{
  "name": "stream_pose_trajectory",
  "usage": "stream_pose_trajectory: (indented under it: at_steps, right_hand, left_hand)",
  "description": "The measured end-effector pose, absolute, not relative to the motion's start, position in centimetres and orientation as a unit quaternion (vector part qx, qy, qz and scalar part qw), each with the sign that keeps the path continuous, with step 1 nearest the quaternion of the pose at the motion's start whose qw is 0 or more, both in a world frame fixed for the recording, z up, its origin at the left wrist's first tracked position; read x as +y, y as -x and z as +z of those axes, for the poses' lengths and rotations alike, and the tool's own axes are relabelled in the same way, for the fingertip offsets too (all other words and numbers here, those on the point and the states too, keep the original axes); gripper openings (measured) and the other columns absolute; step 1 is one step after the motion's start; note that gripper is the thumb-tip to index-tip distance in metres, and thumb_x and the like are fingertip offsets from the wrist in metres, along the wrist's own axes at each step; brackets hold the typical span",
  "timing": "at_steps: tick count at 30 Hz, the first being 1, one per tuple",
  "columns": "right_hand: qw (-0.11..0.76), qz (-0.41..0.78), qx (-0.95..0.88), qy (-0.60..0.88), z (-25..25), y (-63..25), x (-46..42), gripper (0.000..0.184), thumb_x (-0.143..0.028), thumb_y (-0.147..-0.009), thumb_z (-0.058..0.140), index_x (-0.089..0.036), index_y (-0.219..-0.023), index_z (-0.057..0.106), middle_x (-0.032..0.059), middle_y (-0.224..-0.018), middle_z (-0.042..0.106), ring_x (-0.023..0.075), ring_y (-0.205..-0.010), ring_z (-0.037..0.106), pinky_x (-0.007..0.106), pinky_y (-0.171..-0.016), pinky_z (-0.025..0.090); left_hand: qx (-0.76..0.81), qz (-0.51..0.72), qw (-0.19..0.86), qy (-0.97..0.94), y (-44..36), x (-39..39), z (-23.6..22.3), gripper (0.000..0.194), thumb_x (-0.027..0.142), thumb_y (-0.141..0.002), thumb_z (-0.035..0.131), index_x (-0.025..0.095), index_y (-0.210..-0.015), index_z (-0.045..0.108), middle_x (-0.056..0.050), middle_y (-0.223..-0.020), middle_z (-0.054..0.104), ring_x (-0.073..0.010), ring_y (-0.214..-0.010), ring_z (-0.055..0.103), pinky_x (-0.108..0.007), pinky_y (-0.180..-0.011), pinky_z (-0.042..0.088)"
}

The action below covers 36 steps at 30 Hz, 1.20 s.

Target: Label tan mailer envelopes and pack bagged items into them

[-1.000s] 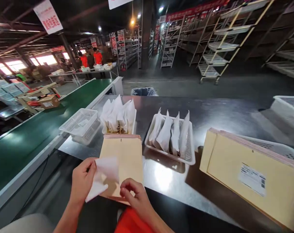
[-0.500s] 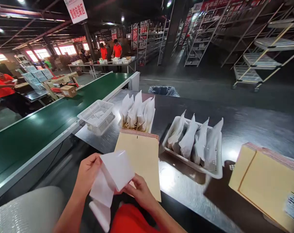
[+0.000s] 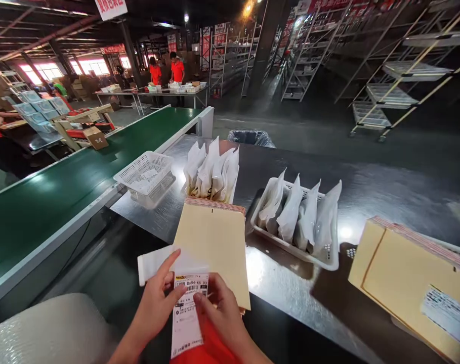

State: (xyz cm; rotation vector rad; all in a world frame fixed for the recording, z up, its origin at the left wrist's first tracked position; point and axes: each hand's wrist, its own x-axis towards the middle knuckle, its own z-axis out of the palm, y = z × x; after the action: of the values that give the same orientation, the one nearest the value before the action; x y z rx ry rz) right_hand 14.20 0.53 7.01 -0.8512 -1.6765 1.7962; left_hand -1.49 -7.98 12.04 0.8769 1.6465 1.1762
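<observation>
My left hand [image 3: 156, 303] and my right hand [image 3: 222, 313] both pinch a white printed shipping label [image 3: 186, 316] with a barcode, held upright near the table's front edge. A white backing strip [image 3: 151, 264] sticks out to the left behind my left fingers. Just beyond the label lies a stack of tan padded envelopes [image 3: 214, 247] on the steel table [image 3: 366, 187].
Two white baskets hold upright white pouches [image 3: 212, 172] [image 3: 301, 212]; an empty white basket [image 3: 146, 177] sits by the green conveyor belt [image 3: 55, 197]. A second envelope stack [image 3: 412, 283] lies at right. Bubble wrap roll [image 3: 43, 328] at lower left. People in orange shirts [image 3: 165, 71] stand far back.
The paper was a blank white folded strip a second ago; it now shows a printed label face held flat between both hands. My view has shifted slightly left.
</observation>
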Motion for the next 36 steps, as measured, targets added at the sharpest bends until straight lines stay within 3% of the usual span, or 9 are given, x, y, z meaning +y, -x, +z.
stream_pose_trajectory:
  at_steps: [4, 7, 10, 15, 20, 26, 29, 32, 36]
  right_hand:
    - [0.377, 0.441, -0.753, 0.309, 7.7, -15.5, 1.5, 0.041, -0.035, -0.078, 0.068, -0.023, -0.116, 0.056, 0.0129, -0.120, 0.058, 0.0291, -0.110, 0.054, 0.044, -0.089, 0.049]
    - [0.290, 0.513, -0.769, 0.248, 8.6, -15.9, 1.9, 0.010, -0.031, -0.085, 0.060, -0.024, -0.091, 0.064, 0.0039, -0.085, 0.065, 0.0198, -0.082, 0.059, 0.032, -0.071, 0.048]
    - [0.239, 0.625, -0.674, 0.312, 8.6, -15.9, 1.7, 0.016, -0.037, -0.082, 0.063, -0.021, -0.083, 0.065, 0.0019, -0.077, 0.064, 0.0163, -0.070, 0.056, 0.027, -0.060, 0.042]
    - [0.217, 0.651, -0.621, 0.379, 6.2, -15.3, 2.2, 0.021, -0.040, -0.081, 0.061, -0.019, -0.079, 0.066, 0.0000, -0.068, 0.061, 0.0148, -0.062, 0.053, 0.027, -0.057, 0.039]
    - [0.287, 0.466, -0.719, 0.428, 1.3, -12.0, 8.1, 0.012, -0.026, -0.080, 0.059, -0.020, -0.073, 0.067, 0.0041, -0.088, 0.063, 0.0181, -0.082, 0.059, 0.030, -0.073, 0.046]
    - [0.256, 0.313, -0.753, 0.518, -4.3, -8.5, 14.4, 0.011, -0.023, -0.080, 0.061, -0.020, -0.073, 0.070, 0.0089, -0.107, 0.062, 0.0285, -0.107, 0.051, 0.047, -0.095, 0.035]
    - [0.247, 0.271, -0.772, 0.519, -5.2, -8.4, 13.8, 0.016, -0.021, -0.085, 0.056, -0.021, -0.092, 0.070, 0.0103, -0.121, 0.058, 0.0286, -0.117, 0.046, 0.048, -0.099, 0.032]
    - [0.220, 0.214, -0.806, 0.507, -5.6, -8.8, 11.7, 0.042, -0.021, -0.088, 0.050, -0.015, -0.129, 0.054, 0.0171, -0.142, 0.045, 0.0306, -0.131, 0.036, 0.049, -0.106, 0.028]
    - [0.090, 0.140, -0.957, 0.240, -6.1, -9.6, 10.1, 0.058, -0.035, -0.093, 0.045, -0.011, -0.145, 0.036, 0.0158, -0.155, 0.032, 0.0281, -0.144, 0.023, 0.047, -0.117, 0.017]
  left_hand:
    - [0.711, 0.413, 0.398, -0.408, 0.2, -7.7, 11.5, 0.051, 0.041, -0.083, 0.059, 0.020, -0.129, 0.054, 0.003, -0.067, 0.063, -0.0149, -0.065, 0.056, -0.025, -0.063, 0.043]
    - [0.713, 0.389, 0.403, -0.423, -0.4, -7.7, 11.4, 0.027, 0.045, -0.082, 0.058, 0.018, -0.083, 0.062, 0.002, -0.064, 0.058, -0.0135, -0.063, 0.052, -0.024, -0.060, 0.037]
    - [0.726, 0.379, 0.403, -0.408, -0.8, -7.5, 10.9, 0.040, 0.053, -0.081, 0.055, 0.019, -0.061, 0.047, 0.004, -0.056, 0.045, -0.0108, -0.057, 0.041, -0.024, -0.054, 0.029]
    - [0.741, 0.416, 0.409, -0.333, -1.7, -6.8, 7.1, 0.052, 0.066, -0.077, 0.050, 0.020, -0.055, 0.039, 0.005, -0.052, 0.036, -0.0095, -0.053, 0.033, -0.024, -0.050, 0.025]
    - [0.730, 0.404, 0.503, -0.224, -2.9, -6.7, 0.0, 0.060, 0.082, -0.064, 0.046, 0.022, -0.062, 0.043, 0.003, -0.048, 0.049, -0.0125, -0.043, 0.045, -0.025, -0.045, 0.033]
    - [0.734, 0.276, 0.562, -0.263, -4.0, -11.3, -5.2, 0.045, 0.067, -0.068, 0.052, 0.023, -0.064, 0.049, 0.000, -0.048, 0.056, -0.0198, -0.045, 0.056, -0.032, -0.047, 0.044]
    - [0.763, 0.242, 0.478, -0.361, -3.2, -14.4, -4.5, 0.022, 0.039, -0.071, 0.061, 0.019, -0.062, 0.058, -0.011, -0.080, 0.070, -0.0285, -0.081, 0.067, -0.042, -0.074, 0.053]
    - [0.774, 0.199, 0.249, -0.548, -1.5, -14.8, -3.3, 0.019, 0.012, -0.077, 0.049, 0.018, -0.068, 0.065, -0.015, -0.139, 0.055, -0.0334, -0.132, 0.047, -0.050, -0.104, 0.042]
    - [0.741, 0.127, 0.134, -0.646, 1.0, -10.8, -2.6, 0.023, 0.005, -0.078, 0.051, 0.020, -0.069, 0.067, -0.008, -0.153, 0.041, -0.0342, -0.145, 0.028, -0.062, -0.116, 0.024]
